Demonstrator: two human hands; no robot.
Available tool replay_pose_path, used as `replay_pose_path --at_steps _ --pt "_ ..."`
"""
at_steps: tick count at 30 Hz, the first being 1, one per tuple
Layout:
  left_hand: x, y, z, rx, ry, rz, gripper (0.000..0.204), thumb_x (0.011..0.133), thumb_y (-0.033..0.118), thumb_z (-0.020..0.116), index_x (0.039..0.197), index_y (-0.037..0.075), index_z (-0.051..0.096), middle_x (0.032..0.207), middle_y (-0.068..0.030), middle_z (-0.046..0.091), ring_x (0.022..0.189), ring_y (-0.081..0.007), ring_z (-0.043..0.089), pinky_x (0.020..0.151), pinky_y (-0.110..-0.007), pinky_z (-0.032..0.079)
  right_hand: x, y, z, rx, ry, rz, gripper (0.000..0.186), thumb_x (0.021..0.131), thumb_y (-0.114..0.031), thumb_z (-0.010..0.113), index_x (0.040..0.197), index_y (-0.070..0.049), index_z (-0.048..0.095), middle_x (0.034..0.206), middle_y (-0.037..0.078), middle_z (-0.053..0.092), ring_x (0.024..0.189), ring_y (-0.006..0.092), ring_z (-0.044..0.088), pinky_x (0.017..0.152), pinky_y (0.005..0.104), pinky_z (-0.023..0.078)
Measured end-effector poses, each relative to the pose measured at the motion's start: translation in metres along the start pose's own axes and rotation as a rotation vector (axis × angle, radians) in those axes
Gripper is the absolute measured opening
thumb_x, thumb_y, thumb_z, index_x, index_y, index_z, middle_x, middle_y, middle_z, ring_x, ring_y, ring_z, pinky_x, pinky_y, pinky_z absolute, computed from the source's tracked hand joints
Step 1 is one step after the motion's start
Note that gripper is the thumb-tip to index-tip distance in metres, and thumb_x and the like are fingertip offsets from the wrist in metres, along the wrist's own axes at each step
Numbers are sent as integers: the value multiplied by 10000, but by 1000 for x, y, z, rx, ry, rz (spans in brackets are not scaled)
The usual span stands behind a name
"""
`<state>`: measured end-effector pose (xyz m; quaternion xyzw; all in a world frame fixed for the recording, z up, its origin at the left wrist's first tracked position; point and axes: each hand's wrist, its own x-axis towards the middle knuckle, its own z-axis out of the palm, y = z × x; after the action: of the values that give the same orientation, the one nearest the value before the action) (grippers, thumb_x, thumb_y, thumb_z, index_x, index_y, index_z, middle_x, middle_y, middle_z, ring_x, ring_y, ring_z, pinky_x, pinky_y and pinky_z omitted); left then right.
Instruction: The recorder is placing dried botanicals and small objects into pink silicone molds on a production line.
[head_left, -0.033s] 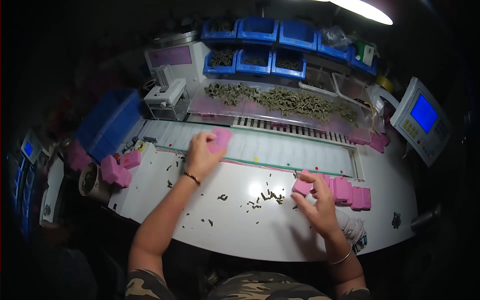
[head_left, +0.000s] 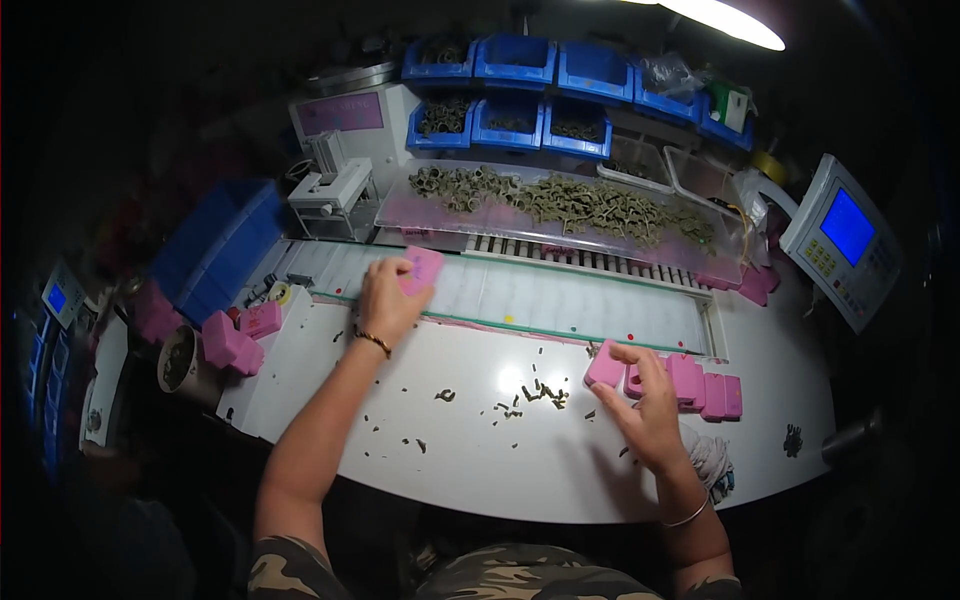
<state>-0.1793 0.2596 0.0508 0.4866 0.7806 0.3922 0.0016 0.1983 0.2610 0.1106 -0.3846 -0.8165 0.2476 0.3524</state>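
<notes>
My left hand (head_left: 392,302) is closed on a pink block (head_left: 425,265) with dark markings, held over the near edge of the white conveyor strip (head_left: 540,302). At the right, thumb and fingers of my right hand (head_left: 643,402) curl around another pink block (head_left: 603,364) at the left end of a row of similar pink blocks (head_left: 684,380). The underside of that block is hidden. Between my hands, small dark green pieces (head_left: 545,392) lie scattered on the white table (head_left: 480,450).
A clear tray (head_left: 400,205) heaped with greenish branched pieces stands behind the strip, below blue bins (head_left: 515,60). A control panel (head_left: 845,240) rises at the right. Leftward are a blue crate (head_left: 215,250), more pink blocks (head_left: 230,342) and a bucket (head_left: 180,362). Grey cloth (head_left: 708,455) lies near my right wrist.
My left hand has shifted a little left with its pink block. The right hand has moved slightly, its fingers still around the other block.
</notes>
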Motion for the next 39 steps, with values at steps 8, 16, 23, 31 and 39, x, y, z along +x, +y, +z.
replay_pose_path --at_steps 8,16,23,31,39 --pt "35 -28 -2 419 44 29 444 774 310 771 1115 63 629 1317 -165 529 1218 -343 486 1047 -446 383 9 35 -22 -475 -83 -68 601 766 -220 785 1267 5 542 1271 191 559 1190 367 506 999 447 402" --pt "-95 113 30 -126 -287 675 545 859 247 714 1306 5 516 1382 -211 511 1272 -384 487 1080 -465 384 21 55 1 -562 -319 47 722 714 -271 802 1320 -11 510 1226 178 518 1181 345 483 997 440 407" --pt "-233 166 43 -321 -965 1157 665 945 386 553 1428 -32 367 1490 -187 382 1403 -336 354 1167 -448 289 34 75 -6 -518 -365 -5 726 651 -290 810 1259 -12 526 1209 177 523 1156 343 500 980 424 423" --pt "-241 182 68 -216 -918 1205 801 982 520 396 1518 -44 204 1591 -186 218 1507 -293 138 1225 -439 126 37 95 -47 32 -271 182 762 602 -224 853 1250 -13 511 1210 128 526 1150 256 537 1008 354 435" --pt "-206 191 84 -173 -864 1181 723 1010 469 373 1495 -57 265 1509 -211 347 1470 -293 241 1222 -471 107 25 112 -55 -162 -322 85 769 623 -277 866 1264 -26 522 1219 150 504 1170 295 521 1020 363 424"
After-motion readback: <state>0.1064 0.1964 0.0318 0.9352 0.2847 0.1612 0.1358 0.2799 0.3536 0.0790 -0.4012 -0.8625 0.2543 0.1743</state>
